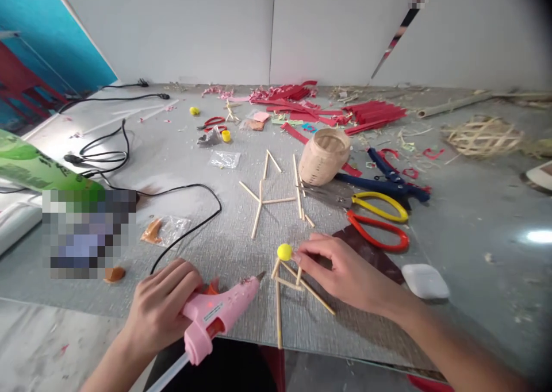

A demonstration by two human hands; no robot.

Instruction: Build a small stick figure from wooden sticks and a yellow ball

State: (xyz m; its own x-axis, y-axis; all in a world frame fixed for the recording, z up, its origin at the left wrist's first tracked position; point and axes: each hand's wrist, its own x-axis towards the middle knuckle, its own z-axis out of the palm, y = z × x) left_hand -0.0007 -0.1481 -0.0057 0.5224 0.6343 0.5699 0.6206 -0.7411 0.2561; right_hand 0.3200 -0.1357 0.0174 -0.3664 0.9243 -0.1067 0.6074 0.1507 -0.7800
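My left hand (166, 306) is wrapped around the handle of a pink glue gun (224, 311), a clear glue stick (170, 372) poking from its back end. The nozzle points up and right, a short way from a small figure made of thin wooden sticks (278, 311). At the top of that figure sits a yellow ball (284, 252). My right hand (340, 271) pinches the ball from the right between thumb and fingertips. Beyond it lie more wooden sticks (260, 205), some joined in a branching shape.
Scissors with yellow and red handles (379, 225), blue pliers (388, 179) and a woven bamboo cup (325, 156) lie at the right. A white case (425, 281) is by my right forearm. Black cable (207, 188) loops at left near a green bottle (47, 170). Red strips (375, 116) litter the back.
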